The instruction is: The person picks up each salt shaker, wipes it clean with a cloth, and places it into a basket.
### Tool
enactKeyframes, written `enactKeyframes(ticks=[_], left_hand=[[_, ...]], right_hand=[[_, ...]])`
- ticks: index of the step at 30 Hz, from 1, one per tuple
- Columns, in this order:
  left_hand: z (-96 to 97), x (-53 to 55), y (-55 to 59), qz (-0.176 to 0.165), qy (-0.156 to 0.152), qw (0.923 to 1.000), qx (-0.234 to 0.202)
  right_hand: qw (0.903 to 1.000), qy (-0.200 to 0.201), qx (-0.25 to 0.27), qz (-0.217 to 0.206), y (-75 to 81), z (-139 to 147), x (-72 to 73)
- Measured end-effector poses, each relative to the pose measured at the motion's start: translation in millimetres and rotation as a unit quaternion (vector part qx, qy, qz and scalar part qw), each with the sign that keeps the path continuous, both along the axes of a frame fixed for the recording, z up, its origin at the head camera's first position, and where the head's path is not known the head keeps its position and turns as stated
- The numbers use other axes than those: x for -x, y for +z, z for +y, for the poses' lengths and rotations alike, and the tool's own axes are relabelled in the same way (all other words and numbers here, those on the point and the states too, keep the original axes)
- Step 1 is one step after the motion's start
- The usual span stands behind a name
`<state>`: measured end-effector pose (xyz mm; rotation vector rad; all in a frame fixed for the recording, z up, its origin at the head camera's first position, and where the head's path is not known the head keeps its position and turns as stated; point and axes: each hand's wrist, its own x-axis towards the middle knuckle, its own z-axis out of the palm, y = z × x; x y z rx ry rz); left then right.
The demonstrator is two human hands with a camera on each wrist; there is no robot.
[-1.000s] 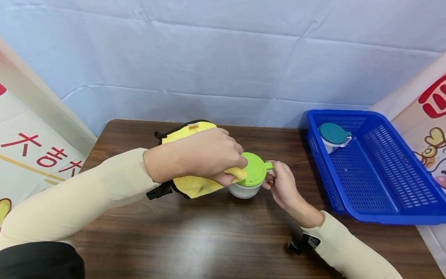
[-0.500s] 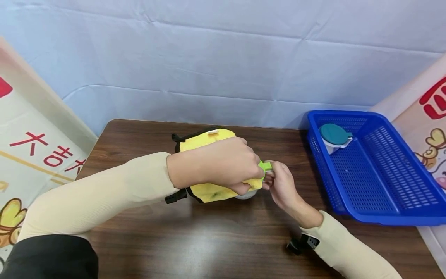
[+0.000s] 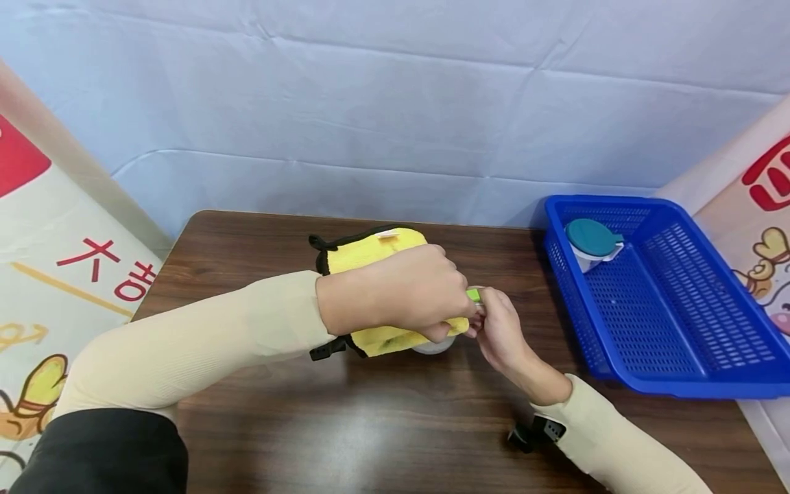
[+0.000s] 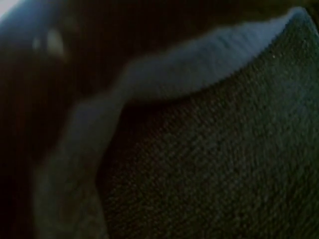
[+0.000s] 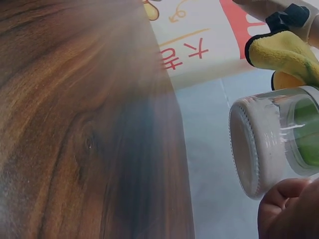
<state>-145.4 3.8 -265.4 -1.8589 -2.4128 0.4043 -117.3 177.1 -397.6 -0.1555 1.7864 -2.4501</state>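
My left hand (image 3: 410,289) grips a yellow cloth (image 3: 370,252) with black edging and presses it over the lid of a clear seasoning jar (image 3: 434,345). Most of the lid is hidden; only its bright green tab (image 3: 474,295) shows between the hands. On the jar's right side, my right hand (image 3: 507,335) holds the handle. The right wrist view shows the jar's round base (image 5: 246,149), with whitish contents inside and green at the lid end. Dark, blurred fabric (image 4: 214,164) fills much of the left wrist view.
To the right stands a blue plastic basket (image 3: 607,357) with perforated walls. Inside it, at the far left corner, sits a similar jar with a teal lid (image 3: 591,237). The brown wooden table (image 3: 296,425) ends at a pale cloth backdrop (image 3: 345,123).
My left hand has moved right with the cloth, from the lid's left edge to across its top, covering the green lid. My right hand has stayed at the handle.
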Motion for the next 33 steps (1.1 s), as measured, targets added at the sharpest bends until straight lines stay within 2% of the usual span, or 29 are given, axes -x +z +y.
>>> enactKeyframes(ticks=[9, 20, 33], left_hand=[[2.9, -0.6, -1.4, 0.032, -0.003, 0.9995, 0.004], [5.9, -1.5, -1.9, 0.051, 0.006, 0.9984, 0.024], [3.5, 0.2, -4.0, 0.099, -0.024, 0.9947, 0.003]], right_hand=[[0.9999, -0.005, -0.013, -0.010, -1.6, 0.0, 0.1], [0.9997, -0.008, -0.013, -0.019, -1.7, -0.8, -0.9], [0.9998, -0.004, 0.001, -0.019, -1.6, -1.9, -0.9]])
